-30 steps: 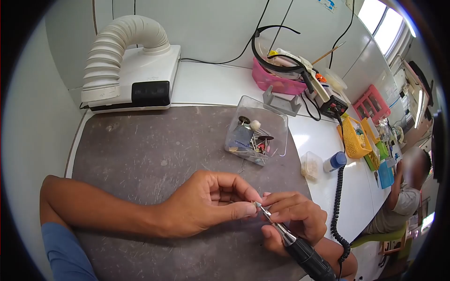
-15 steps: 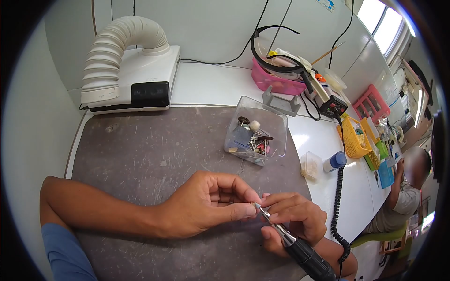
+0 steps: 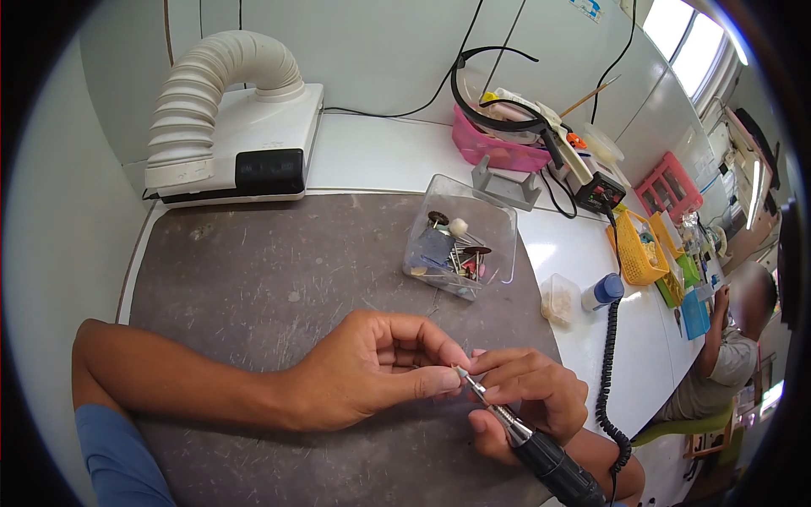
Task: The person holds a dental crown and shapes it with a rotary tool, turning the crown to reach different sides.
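Note:
My right hand (image 3: 541,389) is closed round a black and silver rotary handpiece (image 3: 551,460), which slants up to the left. A small pale cone-shaped bit (image 3: 462,372) sits at its tip. The thumb and index finger of my left hand (image 3: 372,372) are pinched together right at that bit. Something tiny, perhaps yellowish, shows between the fingertips, but I cannot make out what it is. Both hands are just above the grey-brown mat (image 3: 279,279), fingertips nearly touching.
Beyond my hands is a clear plastic box (image 3: 498,224) of assorted rotary bits. A small tub (image 3: 560,300), a blue-capped bottle (image 3: 603,291) and the coiled cord (image 3: 606,380) lie to the right. A white hose unit (image 3: 253,127) stands at back left. Another person (image 3: 718,363) sits far right.

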`<state>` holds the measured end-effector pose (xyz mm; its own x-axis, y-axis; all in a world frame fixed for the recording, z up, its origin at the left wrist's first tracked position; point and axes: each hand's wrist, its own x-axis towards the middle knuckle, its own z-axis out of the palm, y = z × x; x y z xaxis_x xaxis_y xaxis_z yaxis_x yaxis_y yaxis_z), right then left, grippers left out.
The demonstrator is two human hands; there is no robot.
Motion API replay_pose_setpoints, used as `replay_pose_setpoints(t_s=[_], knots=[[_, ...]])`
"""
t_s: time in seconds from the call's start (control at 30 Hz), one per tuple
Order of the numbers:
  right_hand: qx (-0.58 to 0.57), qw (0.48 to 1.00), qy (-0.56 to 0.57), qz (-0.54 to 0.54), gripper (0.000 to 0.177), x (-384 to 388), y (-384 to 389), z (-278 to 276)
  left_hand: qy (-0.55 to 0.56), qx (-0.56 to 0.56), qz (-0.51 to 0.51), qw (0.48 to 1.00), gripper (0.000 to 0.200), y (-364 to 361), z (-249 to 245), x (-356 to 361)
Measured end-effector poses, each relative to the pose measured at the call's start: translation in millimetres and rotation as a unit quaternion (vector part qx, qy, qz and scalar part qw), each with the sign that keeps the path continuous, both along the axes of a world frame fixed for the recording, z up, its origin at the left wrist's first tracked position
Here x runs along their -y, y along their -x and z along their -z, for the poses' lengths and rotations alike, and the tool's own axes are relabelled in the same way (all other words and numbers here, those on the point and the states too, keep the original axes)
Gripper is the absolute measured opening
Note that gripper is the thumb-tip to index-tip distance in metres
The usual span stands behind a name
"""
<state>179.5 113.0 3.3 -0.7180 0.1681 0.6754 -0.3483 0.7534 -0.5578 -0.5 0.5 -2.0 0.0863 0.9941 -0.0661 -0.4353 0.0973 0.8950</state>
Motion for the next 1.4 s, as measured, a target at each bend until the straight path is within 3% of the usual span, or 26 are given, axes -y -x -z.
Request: replay_pose_setpoints(t_s=[0.97, 1.03, 1.23, 1.4], knots=[[-0.019, 0.999, 0.028, 0.012, 0.025, 3.1, 0.3, -2.0, 0.002, -0.024, 0.002, 1.000, 0.018, -0.2, -3.1, -0.4], [-0.046, 0.994, 0.098, 0.020, 0.024, 3.0, 0.0, 1.9, 0.008, 0.003, -0.002, 1.000, 0.020, 0.0, -3.4, -0.5], [-0.039, 0.985, 0.166, -0.001, 0.024, 3.7, 0.3, 4.2, 0.001, 0.003, 0.004, 1.000, 0.023, 0.7, -2.7, 0.5], [-0.027, 0.993, 0.114, -0.016, 0.024, 0.1, 0.7, 2.9, 0.007, -0.002, 0.006, 1.000, 0.023, 0.8, -3.6, 0.7]])
